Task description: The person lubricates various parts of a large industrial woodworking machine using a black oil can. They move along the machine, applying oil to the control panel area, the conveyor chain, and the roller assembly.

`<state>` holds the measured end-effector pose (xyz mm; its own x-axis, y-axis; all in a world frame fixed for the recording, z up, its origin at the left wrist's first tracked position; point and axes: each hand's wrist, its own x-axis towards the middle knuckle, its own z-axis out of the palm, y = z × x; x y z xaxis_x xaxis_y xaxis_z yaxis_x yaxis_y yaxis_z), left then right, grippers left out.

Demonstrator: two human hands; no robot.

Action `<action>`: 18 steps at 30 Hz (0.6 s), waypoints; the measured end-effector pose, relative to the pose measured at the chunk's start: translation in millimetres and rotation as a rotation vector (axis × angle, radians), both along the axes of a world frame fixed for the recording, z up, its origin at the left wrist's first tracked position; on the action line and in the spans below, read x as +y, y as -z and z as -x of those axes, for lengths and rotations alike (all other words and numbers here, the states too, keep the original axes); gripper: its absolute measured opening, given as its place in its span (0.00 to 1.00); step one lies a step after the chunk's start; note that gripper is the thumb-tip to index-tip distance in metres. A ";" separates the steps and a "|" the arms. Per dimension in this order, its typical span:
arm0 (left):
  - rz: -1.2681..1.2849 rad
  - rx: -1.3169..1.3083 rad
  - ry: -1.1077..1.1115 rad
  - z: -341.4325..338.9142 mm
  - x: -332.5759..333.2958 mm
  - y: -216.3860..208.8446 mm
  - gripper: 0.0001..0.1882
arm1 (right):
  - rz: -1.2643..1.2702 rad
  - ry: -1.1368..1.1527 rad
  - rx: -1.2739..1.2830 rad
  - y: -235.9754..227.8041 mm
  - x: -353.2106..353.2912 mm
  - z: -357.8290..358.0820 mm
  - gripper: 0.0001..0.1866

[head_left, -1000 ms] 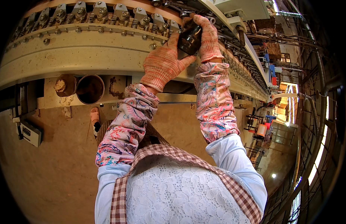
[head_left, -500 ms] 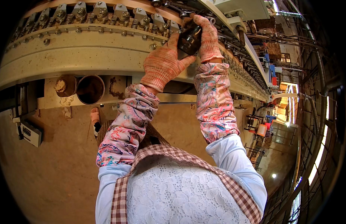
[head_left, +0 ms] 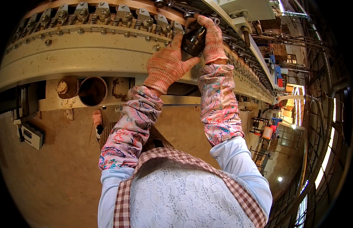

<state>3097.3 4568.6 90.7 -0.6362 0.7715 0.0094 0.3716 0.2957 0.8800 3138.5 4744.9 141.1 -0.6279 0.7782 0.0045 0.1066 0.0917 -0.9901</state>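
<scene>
Both my hands wear orange-and-white knit gloves and are at the far side of a long cream machine (head_left: pixel 89 57). Between them is a dark, glossy, rounded object (head_left: pixel 194 41), tapered at the top; its exact kind does not show. My left hand (head_left: pixel 167 65) cups it from the left, thumb below and fingers on its near side. From the right and above, my right hand (head_left: pixel 212 38) wraps round it, with fingertips over its upper end, near the machine's metal parts. Whether the object is loose or fixed to the machine is hidden by the gloves.
Along the machine runs a row of springs, bolts and metal brackets (head_left: pixel 104 14). Under its near edge, a brown-stained cup (head_left: pixel 92 91) and a brown jar (head_left: pixel 67 87) stand on a ledge. At upper right sits a pale machine housing (head_left: pixel 252 9); a grey box (head_left: pixel 31 136) is low at left.
</scene>
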 end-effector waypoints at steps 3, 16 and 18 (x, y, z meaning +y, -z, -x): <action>0.007 -0.013 0.011 0.5 -0.9 -2.4 0.50 | -0.039 0.006 0.005 0.0 -0.1 -0.9 0.18; -0.021 -0.005 -0.005 -0.4 0.6 0.3 0.49 | 0.025 0.043 0.002 1.2 1.4 0.4 0.16; -0.022 -0.011 -0.004 0.2 -0.4 -0.5 0.49 | -0.008 0.047 0.006 -1.6 -3.5 1.4 0.16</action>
<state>3097.1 4568.3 91.2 -0.6395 0.7685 0.0196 0.3610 0.2777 0.8903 3137.1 4741.4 142.7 -0.5902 0.8071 0.0140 0.1055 0.0943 -0.9899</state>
